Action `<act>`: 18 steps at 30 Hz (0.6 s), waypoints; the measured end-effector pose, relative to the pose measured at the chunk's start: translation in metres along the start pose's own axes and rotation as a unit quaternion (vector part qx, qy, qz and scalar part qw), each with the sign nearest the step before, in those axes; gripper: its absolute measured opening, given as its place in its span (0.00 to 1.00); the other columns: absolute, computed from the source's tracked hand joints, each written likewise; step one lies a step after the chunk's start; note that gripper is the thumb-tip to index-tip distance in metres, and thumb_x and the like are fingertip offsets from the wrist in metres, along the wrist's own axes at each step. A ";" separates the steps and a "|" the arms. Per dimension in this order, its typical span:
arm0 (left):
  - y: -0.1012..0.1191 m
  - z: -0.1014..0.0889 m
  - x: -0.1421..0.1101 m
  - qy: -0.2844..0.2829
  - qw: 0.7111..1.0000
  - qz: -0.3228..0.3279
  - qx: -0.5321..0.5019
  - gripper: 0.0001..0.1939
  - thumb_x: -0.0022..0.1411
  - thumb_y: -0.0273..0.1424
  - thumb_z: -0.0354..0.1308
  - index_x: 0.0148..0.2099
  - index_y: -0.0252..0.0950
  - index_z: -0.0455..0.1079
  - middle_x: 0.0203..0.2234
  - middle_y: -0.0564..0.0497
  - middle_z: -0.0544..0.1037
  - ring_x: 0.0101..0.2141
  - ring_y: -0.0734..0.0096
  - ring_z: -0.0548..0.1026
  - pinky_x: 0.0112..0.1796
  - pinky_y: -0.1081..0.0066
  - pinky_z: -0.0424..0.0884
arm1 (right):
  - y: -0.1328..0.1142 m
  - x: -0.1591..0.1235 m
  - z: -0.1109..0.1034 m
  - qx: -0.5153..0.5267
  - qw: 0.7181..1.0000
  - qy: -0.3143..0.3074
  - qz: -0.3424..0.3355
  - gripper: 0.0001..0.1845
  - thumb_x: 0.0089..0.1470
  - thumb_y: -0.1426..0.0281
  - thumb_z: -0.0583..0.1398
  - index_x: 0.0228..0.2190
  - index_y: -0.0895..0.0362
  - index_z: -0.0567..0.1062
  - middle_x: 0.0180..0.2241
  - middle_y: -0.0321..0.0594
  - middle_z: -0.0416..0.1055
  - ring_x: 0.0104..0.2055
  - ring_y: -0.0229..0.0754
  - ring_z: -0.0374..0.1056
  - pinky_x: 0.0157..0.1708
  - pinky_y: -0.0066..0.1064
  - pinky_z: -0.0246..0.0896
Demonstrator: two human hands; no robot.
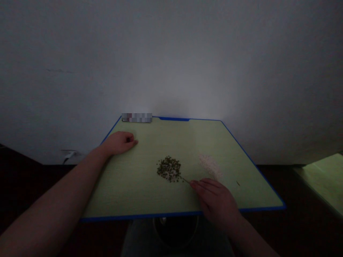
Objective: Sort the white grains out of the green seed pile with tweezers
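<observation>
My right hand (211, 196) pinches a thin stick (185, 179) at the near side of the table. The stick's tip reaches the right edge of a pile of small dark green beans (168, 167), which has white grains mixed in at its lower middle. Just beyond my right hand lies a separate heap of white, rice-like grains (210, 165). My left hand (120, 142) rests on the table's left side, fingers curled in, with nothing visible in them. It is apart from both heaps.
The light green tabletop (174, 137) has a blue rim and stands against a pale wall. A flat, blurred-out object (136, 117) lies at its far left corner. A small brown sliver (238, 183) lies to the right. Below the near edge is a round container (175, 235).
</observation>
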State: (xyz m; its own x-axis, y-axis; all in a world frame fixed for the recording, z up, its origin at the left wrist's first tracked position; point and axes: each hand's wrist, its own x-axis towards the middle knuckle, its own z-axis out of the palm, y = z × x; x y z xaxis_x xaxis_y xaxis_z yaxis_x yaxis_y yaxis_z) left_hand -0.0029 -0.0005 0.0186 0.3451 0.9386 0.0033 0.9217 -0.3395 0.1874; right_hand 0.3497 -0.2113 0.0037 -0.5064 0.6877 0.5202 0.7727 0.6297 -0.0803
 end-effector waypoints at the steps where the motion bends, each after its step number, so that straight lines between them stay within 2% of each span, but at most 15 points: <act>1: 0.001 -0.001 0.000 -0.002 1.000 0.000 0.000 0.19 0.57 0.46 0.48 0.25 0.37 0.64 0.20 0.51 0.69 0.24 0.70 0.65 0.28 0.68 0.56 | -0.001 -0.002 -0.001 0.001 1.000 -0.001 0.001 0.23 0.53 0.81 0.52 0.47 0.59 0.77 0.40 0.44 0.80 0.39 0.42 0.75 0.42 0.37 0.73; 12: -0.003 0.001 0.001 0.003 1.000 0.004 -0.001 0.19 0.58 0.47 0.48 0.25 0.38 0.64 0.20 0.51 0.70 0.24 0.71 0.65 0.28 0.69 0.56 | -0.010 0.003 0.009 -0.019 1.000 -0.001 -0.005 0.22 0.51 0.81 0.54 0.46 0.61 0.77 0.41 0.45 0.80 0.40 0.43 0.76 0.44 0.36 0.72; 15: -0.004 0.001 0.001 0.003 1.000 0.004 0.006 0.20 0.58 0.48 0.48 0.25 0.38 0.64 0.20 0.51 0.71 0.24 0.71 0.65 0.28 0.69 0.56 | -0.009 0.005 0.006 -0.021 1.000 0.001 -0.008 0.23 0.51 0.82 0.54 0.47 0.61 0.77 0.41 0.45 0.80 0.40 0.43 0.76 0.43 0.37 0.73; 18: -0.004 0.001 0.001 0.003 1.000 0.008 0.006 0.20 0.58 0.48 0.48 0.26 0.38 0.65 0.21 0.51 0.71 0.24 0.71 0.66 0.28 0.69 0.56 | -0.004 0.004 0.000 -0.019 0.999 0.029 -0.023 0.23 0.53 0.82 0.53 0.47 0.59 0.77 0.40 0.45 0.80 0.39 0.42 0.76 0.42 0.36 0.73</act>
State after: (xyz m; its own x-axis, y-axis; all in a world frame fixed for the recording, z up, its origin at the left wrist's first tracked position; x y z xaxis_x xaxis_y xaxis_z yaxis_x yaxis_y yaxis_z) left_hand -0.0063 0.0015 0.0169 0.3591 0.9332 0.0113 0.9180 -0.3554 0.1759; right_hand 0.3439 -0.2109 0.0060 -0.5195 0.6356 0.5711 0.7637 0.6452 -0.0233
